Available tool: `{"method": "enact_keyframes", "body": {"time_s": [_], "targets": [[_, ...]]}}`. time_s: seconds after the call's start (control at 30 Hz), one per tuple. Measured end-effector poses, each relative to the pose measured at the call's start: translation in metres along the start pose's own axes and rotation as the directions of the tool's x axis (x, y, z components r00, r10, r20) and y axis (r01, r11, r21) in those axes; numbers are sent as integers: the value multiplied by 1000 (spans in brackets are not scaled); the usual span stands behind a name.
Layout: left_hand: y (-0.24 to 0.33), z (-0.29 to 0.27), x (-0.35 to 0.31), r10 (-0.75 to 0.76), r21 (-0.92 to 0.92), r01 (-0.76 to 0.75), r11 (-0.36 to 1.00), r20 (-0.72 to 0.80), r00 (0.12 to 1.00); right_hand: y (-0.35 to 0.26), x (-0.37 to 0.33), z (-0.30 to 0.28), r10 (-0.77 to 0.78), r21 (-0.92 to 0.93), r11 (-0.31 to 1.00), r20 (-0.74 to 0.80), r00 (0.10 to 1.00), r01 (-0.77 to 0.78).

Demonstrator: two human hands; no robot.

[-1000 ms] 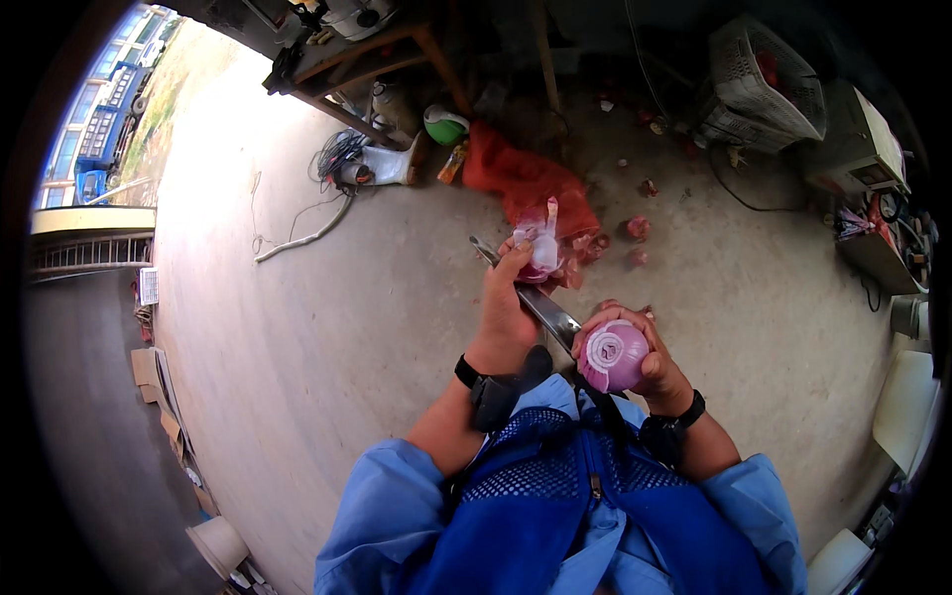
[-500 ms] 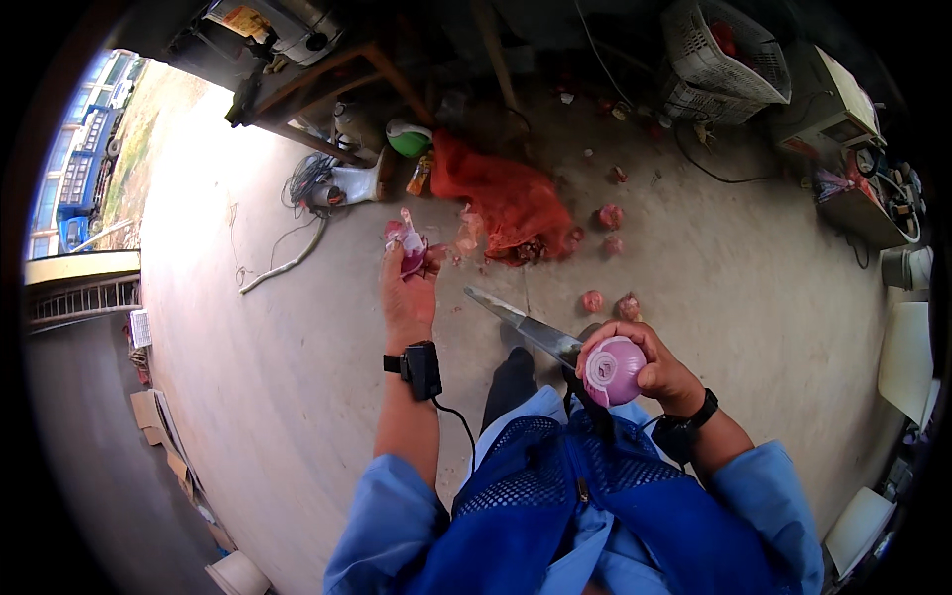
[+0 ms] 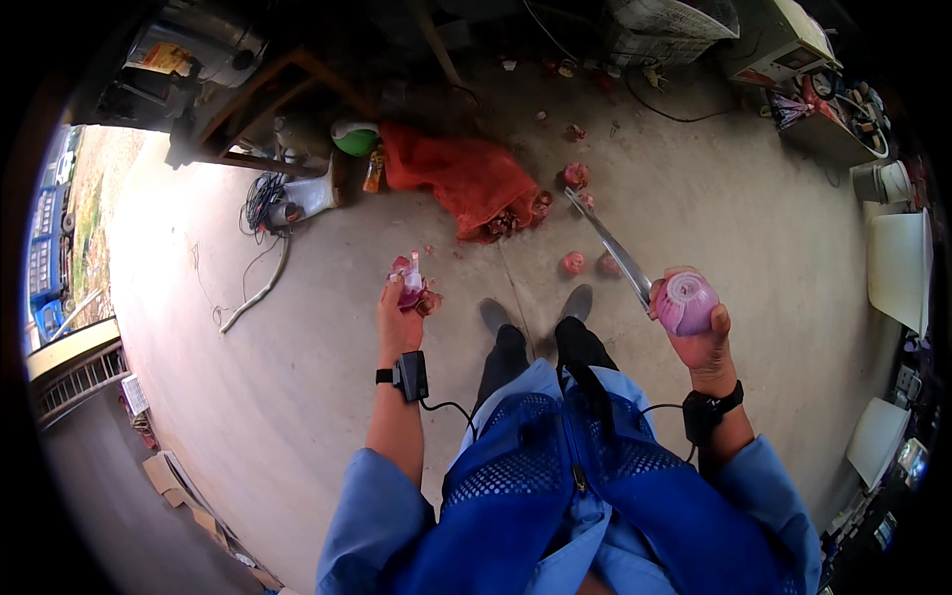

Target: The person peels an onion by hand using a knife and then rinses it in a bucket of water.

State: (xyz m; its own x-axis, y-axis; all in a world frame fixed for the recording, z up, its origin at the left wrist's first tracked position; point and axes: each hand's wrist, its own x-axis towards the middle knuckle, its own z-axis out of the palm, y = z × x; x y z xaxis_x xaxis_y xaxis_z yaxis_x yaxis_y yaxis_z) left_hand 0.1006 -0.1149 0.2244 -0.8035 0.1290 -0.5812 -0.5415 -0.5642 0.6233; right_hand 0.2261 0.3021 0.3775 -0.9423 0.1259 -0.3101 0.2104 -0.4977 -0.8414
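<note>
In my right hand (image 3: 708, 352) is a large red onion (image 3: 689, 303), its cut end with pale rings facing up. The same hand keeps a long-bladed knife (image 3: 613, 248), whose blade slants away to the far left beyond my fingers; its handle is hidden. My left hand (image 3: 399, 322), raised to the left, is closed round loose purple onion skins (image 3: 410, 282). Beyond my hands a red mesh sack (image 3: 461, 183) lies on the floor, with onions and dark skins at its open end. Several small red onions (image 3: 573, 263) lie right of the sack.
A wooden frame (image 3: 297, 74), a green-and-white container (image 3: 355, 139) and a pale boot-like object (image 3: 315, 193) with coiled cable are at the far left. Crates (image 3: 645, 50) stand far right. A white hose (image 3: 263, 293) lies left. Bins and boxes line the right side.
My right hand has moved right and forward with the onion and knife, and the blade now points more forward. My left hand still holds the skins. The view has shifted, showing both my shoes.
</note>
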Motion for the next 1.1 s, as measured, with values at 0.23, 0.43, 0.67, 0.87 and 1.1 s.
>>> {"method": "enact_keyframes", "body": {"time_s": [0.23,0.43,0.67,0.87,1.1], "targets": [[-2,59,25,-30,121,31,992,-11,1000,-26,3,-60,-154,68,983,-182,971,169],[-25,106,42,-70,142,77,987,-53,996,-39,17,-100,-143,60,985,-246,959,163],[-59,117,59,-108,127,132,983,-180,978,-42,67,-116,-100,37,993,-260,960,114],[-44,107,107,-59,210,113,971,-248,967,-57,141,-90,-109,2,994,-191,976,111],[9,116,145,33,258,36,966,-259,965,-78,213,-51,-119,-20,993,-129,985,117]]}}
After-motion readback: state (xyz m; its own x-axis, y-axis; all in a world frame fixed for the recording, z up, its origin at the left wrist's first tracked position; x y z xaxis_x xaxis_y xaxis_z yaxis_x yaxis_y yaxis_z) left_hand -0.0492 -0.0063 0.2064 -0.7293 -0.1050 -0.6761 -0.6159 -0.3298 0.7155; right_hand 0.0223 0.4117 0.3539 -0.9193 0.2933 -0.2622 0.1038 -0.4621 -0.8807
